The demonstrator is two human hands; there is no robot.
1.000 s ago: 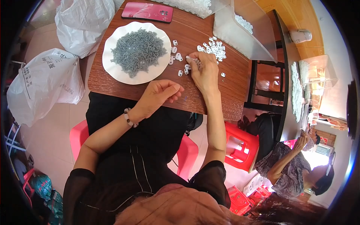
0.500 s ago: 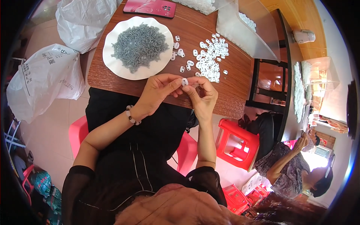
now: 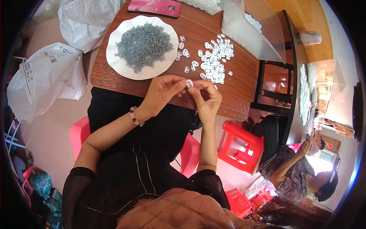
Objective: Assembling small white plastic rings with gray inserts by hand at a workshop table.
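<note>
Over the table's near edge, my left hand (image 3: 161,94) pinches a small white oval plastic piece with two holes (image 3: 189,83) between thumb and fingertips. My right hand (image 3: 207,102) closes its thumb and fingers on the same piece from the other side. Whether a smaller part is in the fingers too cannot be made out. Just beyond my left hand stands a white scalloped plate (image 3: 113,63), heaped with thin grey spring-like pieces (image 3: 144,46). Beyond my right hand lies a loose pile of similar white pieces (image 3: 214,65), with several scattered between pile and plate.
The brown wooden table (image 3: 236,99) holds a pink phone (image 3: 154,7) and a translucent bin (image 3: 244,34) at the back. White sacks (image 3: 47,78) stand on the left. A red stool (image 3: 242,147) is to the right, where another person (image 3: 288,171) sits at a dark table.
Both hands keep their pinch on the white piece, with only a slight shift of the fingers. The whole view has slid a little to the right.
</note>
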